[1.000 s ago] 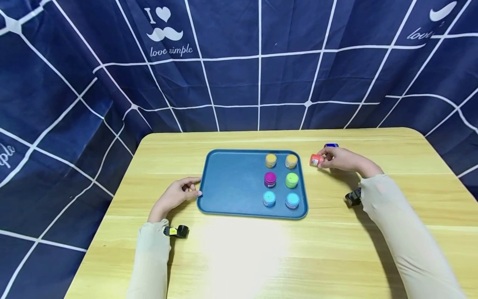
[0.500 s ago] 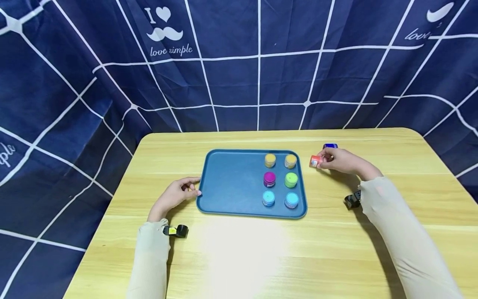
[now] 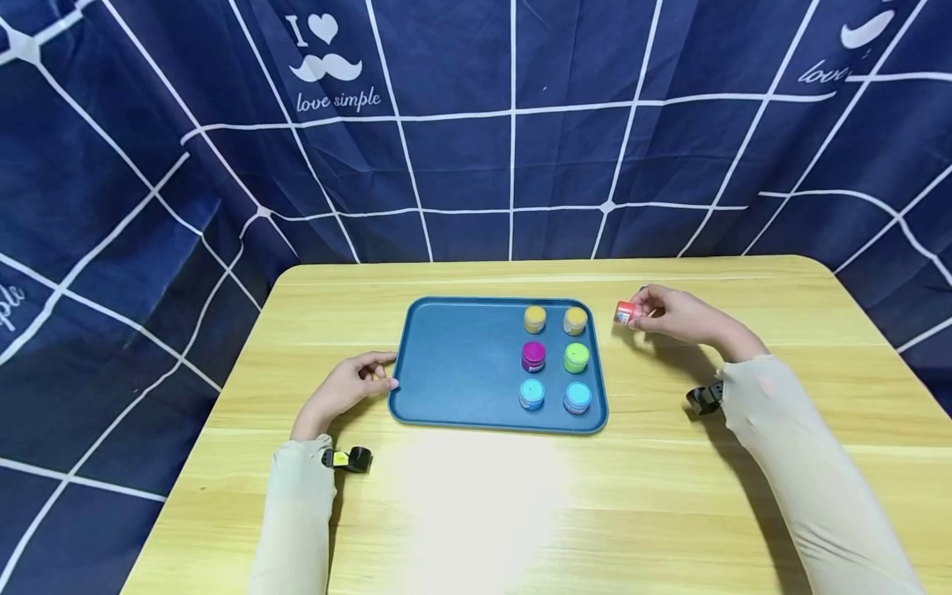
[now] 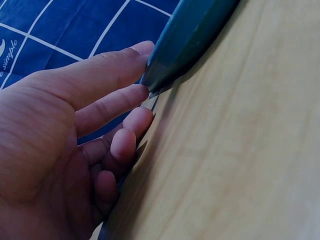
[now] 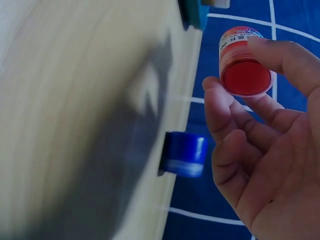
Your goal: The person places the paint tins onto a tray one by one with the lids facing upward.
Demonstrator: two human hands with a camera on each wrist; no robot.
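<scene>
Beyond the right side of the blue tray [image 3: 454,364], my right hand [image 3: 680,316] pinches a small red paint jar [image 3: 625,312] between thumb and fingers. The right wrist view shows that jar tilted, its round red end toward the camera and a printed label on its side. A dark blue paint jar [image 5: 185,154] stands on the table below this hand; in the head view the hand hides nearly all of it. My left hand [image 3: 345,390] holds the tray's left rim with thumb and index finger, its other fingers loosely curled.
On the tray's right half stand two columns of paint jars: yellow jars [image 3: 535,319] at the back, a magenta jar [image 3: 533,356] and a lime green jar [image 3: 576,357] in the middle, light blue jars [image 3: 531,394] in front. A dark blue curtain [image 3: 461,165] hangs behind the wooden table [image 3: 476,512].
My right hand has risen a little with the red paint jar, and now covers the blue jar that showed behind it. The left hand and the tray stay as they were.
</scene>
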